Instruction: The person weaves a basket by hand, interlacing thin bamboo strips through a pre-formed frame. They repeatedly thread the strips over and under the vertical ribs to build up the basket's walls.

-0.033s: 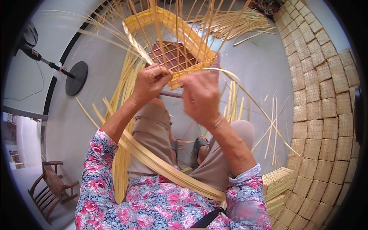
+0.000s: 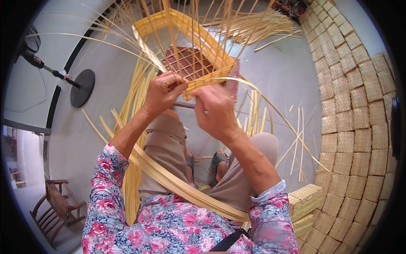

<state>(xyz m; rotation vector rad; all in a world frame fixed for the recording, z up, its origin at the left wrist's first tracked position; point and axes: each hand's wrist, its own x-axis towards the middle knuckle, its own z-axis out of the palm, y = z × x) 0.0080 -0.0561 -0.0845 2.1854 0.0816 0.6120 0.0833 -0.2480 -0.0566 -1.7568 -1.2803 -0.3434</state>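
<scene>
A partly woven bamboo basket [image 2: 218,47] is tilted in front of me, with an open lattice bottom, yellow banded sides and long upright stakes. My left hand [image 2: 164,93] pinches its near edge, left of the near corner. Just right of that corner, my right hand [image 2: 215,111] is closed, its curled fingertips against the basket; what they hold is hidden. One long bamboo strip [image 2: 270,106] runs from the near edge behind my right hand, then curves down to the floor on the right. A pale twisted braid [image 2: 149,51] stands out along the basket's left side.
Flat bamboo strips [image 2: 182,181] lie across my lap, and a bundle [image 2: 134,110] hangs on the left. More strips [image 2: 249,25] are heaped on the floor beyond. Stacked woven blocks [image 2: 351,127] line the right. A round black stand base [image 2: 83,88] and wooden chair [image 2: 63,205] are on the left.
My right hand has shifted a little left and down toward the near corner and shows less blur. The basket has tipped slightly, while my left hand keeps its pinch.
</scene>
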